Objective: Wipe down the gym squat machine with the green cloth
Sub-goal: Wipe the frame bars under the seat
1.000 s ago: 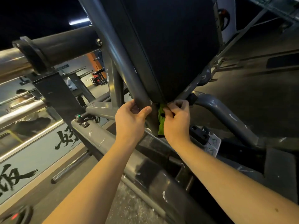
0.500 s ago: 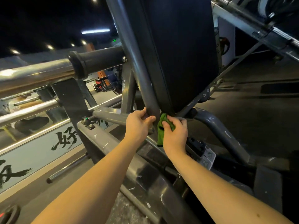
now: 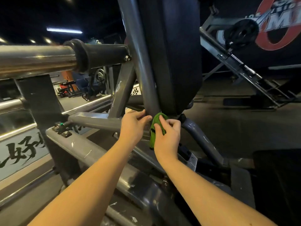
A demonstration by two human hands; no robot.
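Green cloth point(image 3: 152, 139) is pinched in the right hand point(image 3: 167, 136), thumb and curled fingers closed on it, at the joint where the grey upright tube point(image 3: 141, 70) meets the bottom corner of the black back pad point(image 3: 175, 54). Left hand point(image 3: 132, 126) sits just beside it, fingers and thumb wrapped lightly round the foot of the same tube, thumb tip nearly touching the cloth.

Change over the last second: more green shows. A second ago the cloth was mostly tucked under the right palm with the fingertips up at the pad edge; now a rounded bunch stands clear above the fingers and presses into the joint. Left hand has stayed on the tube foot. Head has tilted up, so the pad and ceiling lights fill more of the view. Both hands remain at one spot on the machine.

Judgement: this is detail wiping of the pad-to-tube corner, and the cloth looks regathered for it. The long tube, the pad face and the lower frame rail point(image 3: 78, 144) look still to do, so the task is likely not near done.

Cloth long axis runs near vertical, leaning slightly: bunched end points up and right at the pad corner, loose tail hangs down and left toward the frame.

Farther out: chrome bar sleeve point(image 3: 35, 59) to the left, weight plate point(image 3: 242, 32) on a distant rack to the right.
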